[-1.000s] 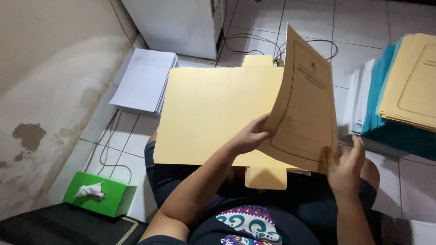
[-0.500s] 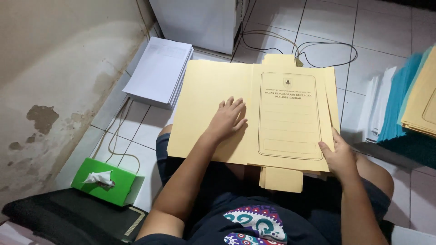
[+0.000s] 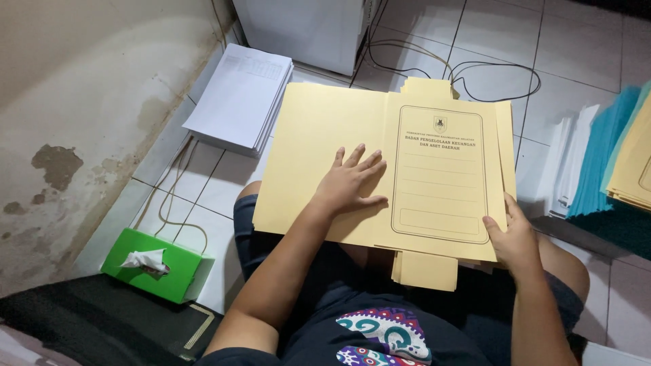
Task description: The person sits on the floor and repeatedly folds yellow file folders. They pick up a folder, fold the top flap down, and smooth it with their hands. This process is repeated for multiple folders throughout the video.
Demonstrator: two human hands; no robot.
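Note:
A pale yellow paper folder (image 3: 319,135) lies flat across my lap, its right half bearing a printed frame and a small emblem. My left hand (image 3: 349,181) rests palm down on the folder near its centre fold, fingers spread. At the folder's lower right corner, my right hand (image 3: 513,238) pinches the edge between thumb and fingers. More yellow folder flaps (image 3: 425,270) stick out underneath at the bottom and top.
A stack of white paper (image 3: 241,98) lies on the tiled floor to the left. A green tissue box (image 3: 156,266) sits by the stained wall. Teal and yellow folder piles (image 3: 620,173) stand at the right. Black cables (image 3: 475,68) run by a white cabinet (image 3: 305,30).
The folder's right flap, held up a second ago, has been folded down flat. My left hand moved onto the folder's middle and my right hand slid to its lower right corner.

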